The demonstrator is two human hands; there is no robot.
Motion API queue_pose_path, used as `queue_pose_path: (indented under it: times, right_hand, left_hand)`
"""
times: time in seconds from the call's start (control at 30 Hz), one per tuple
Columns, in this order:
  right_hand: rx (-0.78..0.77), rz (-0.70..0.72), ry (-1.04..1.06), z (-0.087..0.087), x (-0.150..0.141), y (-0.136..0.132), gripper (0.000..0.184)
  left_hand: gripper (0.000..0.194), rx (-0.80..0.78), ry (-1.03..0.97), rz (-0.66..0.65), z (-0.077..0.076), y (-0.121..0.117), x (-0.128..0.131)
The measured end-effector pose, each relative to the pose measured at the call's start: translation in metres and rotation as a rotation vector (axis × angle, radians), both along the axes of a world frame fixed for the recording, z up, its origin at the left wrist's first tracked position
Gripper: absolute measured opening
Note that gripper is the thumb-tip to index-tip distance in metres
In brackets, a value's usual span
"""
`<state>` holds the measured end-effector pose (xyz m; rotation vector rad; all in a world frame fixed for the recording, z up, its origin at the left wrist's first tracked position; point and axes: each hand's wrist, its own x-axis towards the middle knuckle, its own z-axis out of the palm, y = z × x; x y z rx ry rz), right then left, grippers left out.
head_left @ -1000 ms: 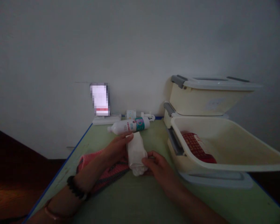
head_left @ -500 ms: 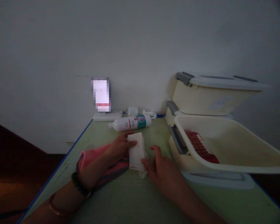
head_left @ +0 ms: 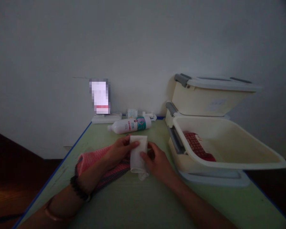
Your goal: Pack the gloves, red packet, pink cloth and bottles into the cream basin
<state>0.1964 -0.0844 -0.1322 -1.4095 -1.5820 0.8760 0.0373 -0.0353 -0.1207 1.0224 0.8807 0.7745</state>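
Observation:
A small folded white cloth [head_left: 138, 156] is held upright between both hands above the table. Its lower end hangs loose in a thin, crumpled, paler tail. My left hand [head_left: 120, 151] grips its left edge, thumb across the front, fingers behind. On the other side, my right hand [head_left: 157, 160] pinches the right edge with thumb and fingers. Beneath my left wrist and forearm lies a pink cloth [head_left: 92, 160] with a dark patterned border, partly covered by the arm. Just beyond the hands, a white bottle [head_left: 131, 124] with a green and purple label lies on its side.
Right of my hands stands an open cream storage box [head_left: 228, 163], with a red-and-white packet [head_left: 197, 146] inside. Another cream box [head_left: 200, 100] is behind it. A phone [head_left: 100, 97] on a white stand [head_left: 106, 118] and a clear bottle [head_left: 132, 113] are near the wall.
My right hand has closed in from the right, and its fingers now grip the white cloth's edge. The cloth faces me more squarely. The whole view has shifted slightly.

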Motion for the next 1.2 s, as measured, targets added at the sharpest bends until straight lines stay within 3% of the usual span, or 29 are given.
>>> queue_pose_path:
  times: [0.17, 0.33, 0.47, 0.6, 0.77, 0.9, 1.1, 1.2]
  right_hand:
    - [-0.009, 0.009, 0.094, -0.004, 0.002, 0.007, 0.016]
    - [-0.042, 0.010, 0.181, -0.009, 0.008, 0.009, 0.022]
    - [-0.062, 0.048, 0.235, -0.008, 0.009, 0.008, 0.025]
    - [-0.040, 0.051, 0.216, -0.005, 0.008, 0.005, 0.024]
    - [-0.011, 0.005, 0.171, -0.007, 0.009, 0.006, 0.019]
    - [-0.021, 0.022, 0.199, -0.012, 0.011, 0.010, 0.017]
    - [0.030, 0.030, 0.178, -0.011, 0.013, 0.008, 0.024]
    - [0.052, 0.049, 0.133, -0.007, 0.012, 0.006, 0.035]
  left_hand:
    - [0.033, 0.076, 0.013, -0.059, 0.003, 0.001, -0.003]
    - [0.037, 0.231, 0.104, -0.152, 0.007, 0.007, -0.009]
    - [0.032, 0.210, 0.194, -0.169, 0.007, 0.009, -0.011]
    - [0.041, 0.198, 0.159, -0.141, 0.003, 0.010, -0.012]
    - [0.036, 0.259, 0.151, -0.129, -0.002, 0.009, -0.012]
    - [0.040, 0.325, 0.120, -0.192, -0.006, 0.010, -0.013]
    - [0.011, 0.552, 0.175, -0.243, -0.009, 0.014, -0.020]
    - [0.012, 0.724, 0.193, -0.320, -0.009, 0.017, -0.023]
